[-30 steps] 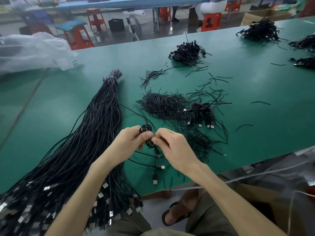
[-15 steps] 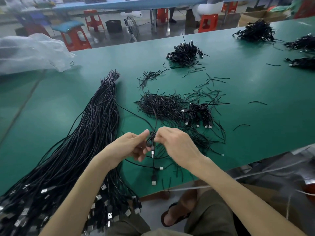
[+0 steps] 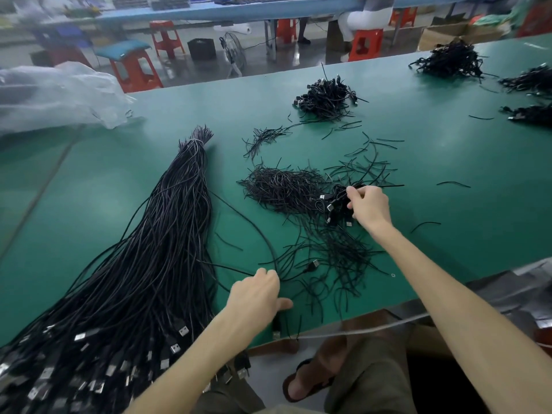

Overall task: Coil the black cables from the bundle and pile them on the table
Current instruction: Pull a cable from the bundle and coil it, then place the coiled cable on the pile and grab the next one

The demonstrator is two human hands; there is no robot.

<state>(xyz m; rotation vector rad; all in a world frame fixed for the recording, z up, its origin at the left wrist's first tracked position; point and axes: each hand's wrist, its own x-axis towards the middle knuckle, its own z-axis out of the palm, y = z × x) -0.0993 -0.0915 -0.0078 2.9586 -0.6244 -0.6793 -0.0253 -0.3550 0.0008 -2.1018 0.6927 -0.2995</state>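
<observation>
Right now, seen from above, my right hand [image 3: 370, 206] reaches across the green table [image 3: 119, 204] to a small pile [image 3: 334, 201] of coiled black cables with silver plugs showing. Its fingers are curled tight, and the fingertips pinch a coiled cable [image 3: 343, 194] at the top of that pile; most of the coil is hidden among the others.

My left hand [image 3: 258, 291] is near the table's front edge. Its fingers are bent down over one loose cable [image 3: 239, 215] that trails back toward the bundle. They appear to grip it, with the thumb stretched out flat.

The bundle [image 3: 167, 234] lies to my left, a long thick sheaf tied at its far end, its plugs fanning over the near edge.

Beyond the small pile sits a far pile [image 3: 325, 97] of finished coils, and other heaps [image 3: 451, 59] lie at the table's right end. Short black ties [image 3: 280, 186] are heaped and scattered in between.

I judge the job well begun but mostly ahead of me, since a great many cables in the bundle remain uncoiled.
</observation>
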